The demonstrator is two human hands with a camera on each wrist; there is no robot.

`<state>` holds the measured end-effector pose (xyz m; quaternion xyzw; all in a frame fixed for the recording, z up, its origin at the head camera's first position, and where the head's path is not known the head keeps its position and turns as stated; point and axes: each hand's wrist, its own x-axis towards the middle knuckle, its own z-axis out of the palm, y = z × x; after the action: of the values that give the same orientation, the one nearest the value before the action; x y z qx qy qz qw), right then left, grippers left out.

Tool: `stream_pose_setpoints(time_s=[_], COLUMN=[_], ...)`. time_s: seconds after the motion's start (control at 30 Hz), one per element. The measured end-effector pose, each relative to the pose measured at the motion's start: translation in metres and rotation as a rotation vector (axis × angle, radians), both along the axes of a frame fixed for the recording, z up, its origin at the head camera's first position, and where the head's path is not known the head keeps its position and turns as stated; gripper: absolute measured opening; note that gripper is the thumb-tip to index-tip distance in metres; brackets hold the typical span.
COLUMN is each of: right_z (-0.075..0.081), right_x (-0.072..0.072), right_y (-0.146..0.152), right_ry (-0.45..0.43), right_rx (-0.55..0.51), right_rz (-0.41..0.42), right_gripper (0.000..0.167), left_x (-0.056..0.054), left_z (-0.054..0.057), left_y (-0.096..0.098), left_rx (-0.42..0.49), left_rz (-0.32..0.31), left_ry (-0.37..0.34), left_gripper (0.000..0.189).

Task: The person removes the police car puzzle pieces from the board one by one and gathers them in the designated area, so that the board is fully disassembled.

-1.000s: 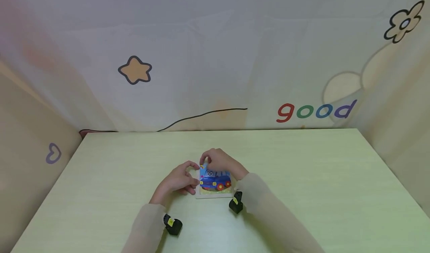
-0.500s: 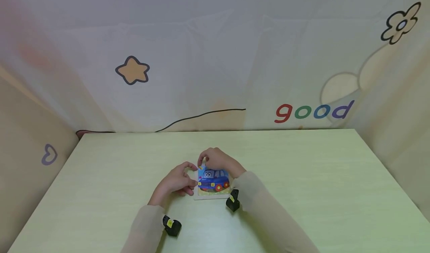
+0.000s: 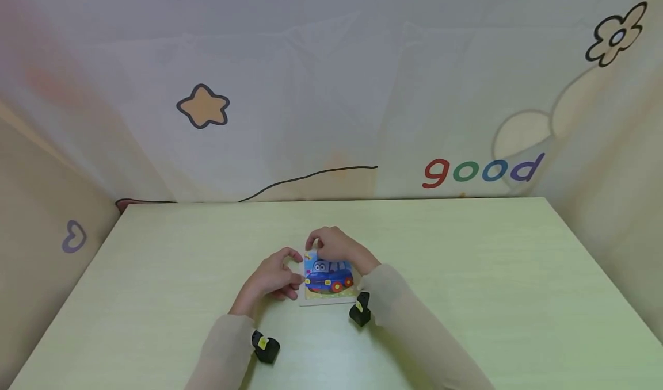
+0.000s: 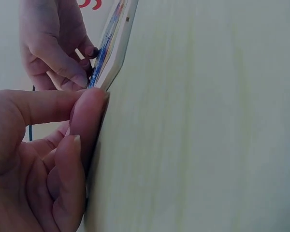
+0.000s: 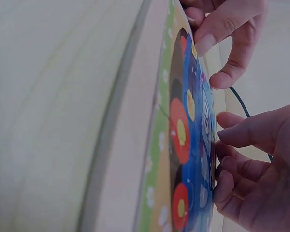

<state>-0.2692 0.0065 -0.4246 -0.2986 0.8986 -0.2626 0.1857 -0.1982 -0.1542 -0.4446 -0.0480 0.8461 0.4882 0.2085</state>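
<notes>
A small wooden jigsaw puzzle with a blue cartoon car lies on the table in the head view. My left hand holds its left edge, thumb at the side and index finger near the back left corner. Bent over the picture's back left part is my right hand, index finger and thumb at the back edge. In the right wrist view, the right hand has its fingertips right at the picture side of the puzzle. Whether it pinches a piece, I cannot tell. The right hand hides part of the upper picture.
The pale table extends around the puzzle on all sides. Behind it hangs a printed curtain with a star and the word "good". Black wrist cameras sit on both sleeves.
The right hand shifts very slightly, and a little more of the car's windows shows. The left hand stays at the puzzle's edge. The whole head view drifts a little.
</notes>
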Motion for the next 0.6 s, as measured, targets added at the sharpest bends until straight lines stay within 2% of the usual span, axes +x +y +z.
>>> stream_pose_setpoints(time_s=[0.23, 0.4, 0.6], right_z=[0.0016, 0.0035, -0.0004], right_x=[0.0004, -0.0007, -0.0042], right_y=[0.0039, 0.0064, 0.0097], right_ry=[0.016, -0.003, -0.033], right_rx=[-0.008, -0.012, -0.033], right_rz=[0.043, 0.061, 0.073], right_gripper=[0.022, 0.025, 0.026], left_x=[0.0013, 0.0014, 0.0022], left_z=[0.0023, 0.0042, 0.0039], left_y=[0.0032, 0.0060, 0.0055], left_rx=[-0.012, -0.020, -0.072], left_rz=[0.010, 0.033, 0.035], left_ry=[-0.004, 0.006, 0.018], left_gripper=[0.033, 0.031, 0.025])
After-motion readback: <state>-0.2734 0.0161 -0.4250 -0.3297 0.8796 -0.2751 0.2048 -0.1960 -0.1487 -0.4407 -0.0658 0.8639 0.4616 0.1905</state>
